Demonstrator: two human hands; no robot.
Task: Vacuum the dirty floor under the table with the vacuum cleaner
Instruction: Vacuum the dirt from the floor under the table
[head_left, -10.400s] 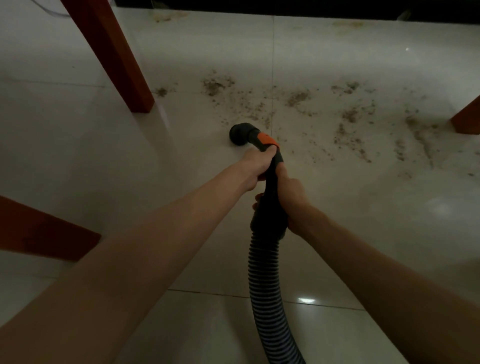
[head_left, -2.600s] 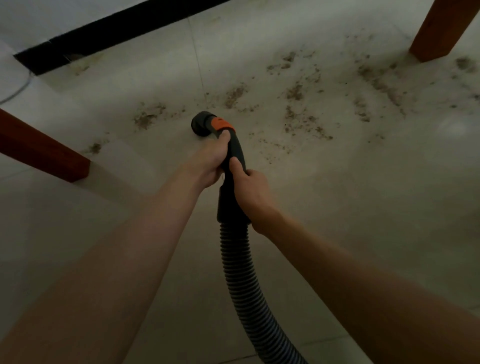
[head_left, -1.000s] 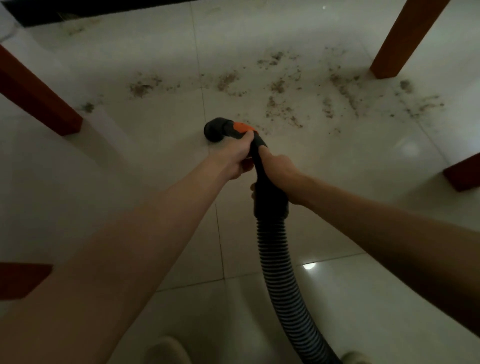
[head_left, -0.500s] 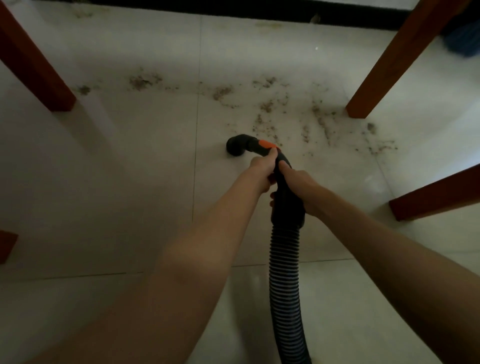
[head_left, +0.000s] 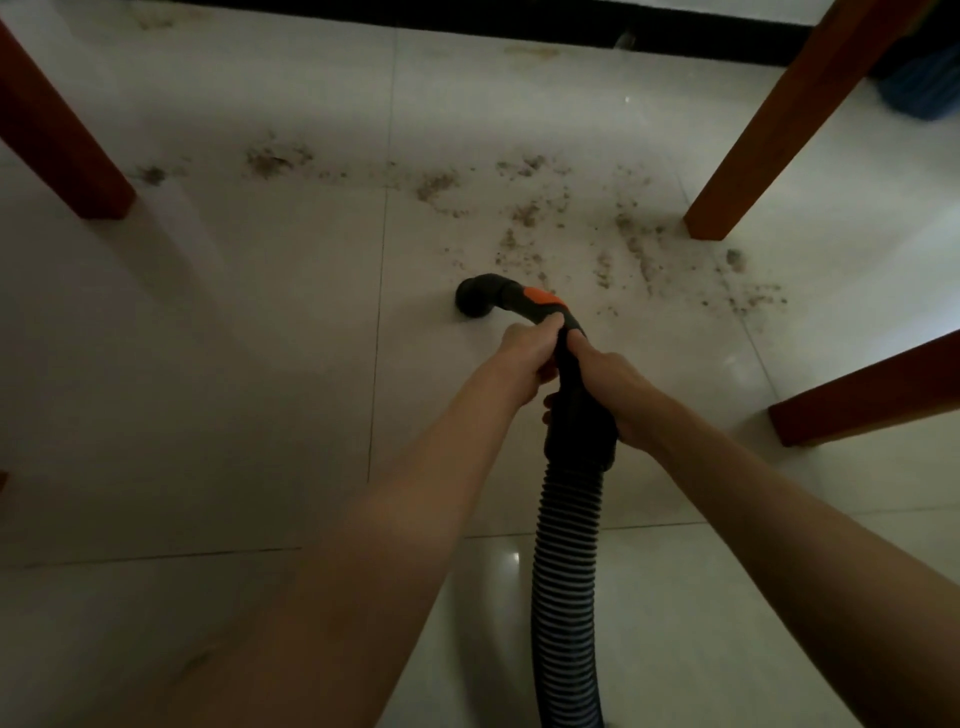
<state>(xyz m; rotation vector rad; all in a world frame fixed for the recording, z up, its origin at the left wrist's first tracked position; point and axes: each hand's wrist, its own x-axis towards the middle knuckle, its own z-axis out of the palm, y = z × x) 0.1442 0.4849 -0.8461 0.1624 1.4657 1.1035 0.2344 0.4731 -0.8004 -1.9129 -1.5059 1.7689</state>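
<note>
Both hands clamped on vacuum handle (head_left: 571, 374): left hand (head_left: 524, 358) up front, right hand (head_left: 613, 387) behind. Nozzle (head_left: 475, 299) on floor (head_left: 208, 364), just short of dirt (head_left: 524, 213). Near tiles look clean; debris band between table legs (head_left: 779, 135) still untouched.

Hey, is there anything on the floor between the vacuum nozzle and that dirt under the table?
Nothing visible does. The nozzle sits on bare tile, and the nearest dirt lies just beyond it; the table legs stand off to the sides.
</note>
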